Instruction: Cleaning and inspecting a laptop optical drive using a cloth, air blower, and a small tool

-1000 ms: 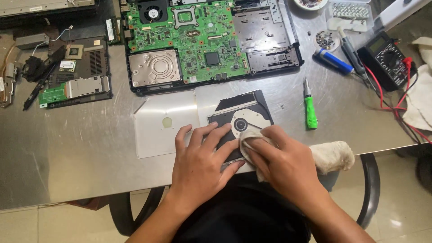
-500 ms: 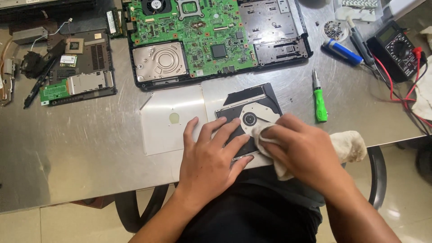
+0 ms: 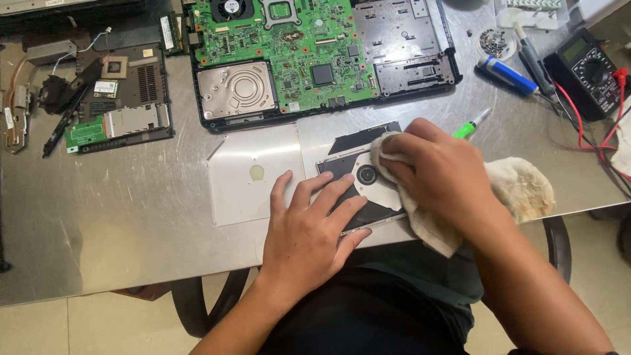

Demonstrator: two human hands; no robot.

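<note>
A: In the head view, where is the optical drive (image 3: 358, 187) seen?

B: Low centre of the frame, on the steel worktop (image 3: 131, 230). It is pinned by the left hand (image 3: 309, 230), fingers spread flat.

A: And the right hand (image 3: 440, 177)?

B: Its fingers are curled around a cloth (image 3: 519, 190), pressed onto the drive. An opened laptop (image 3: 315, 59) is seen above.

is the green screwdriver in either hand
No, the green screwdriver lies on the table beyond the right hand, which holds a cloth.
</note>
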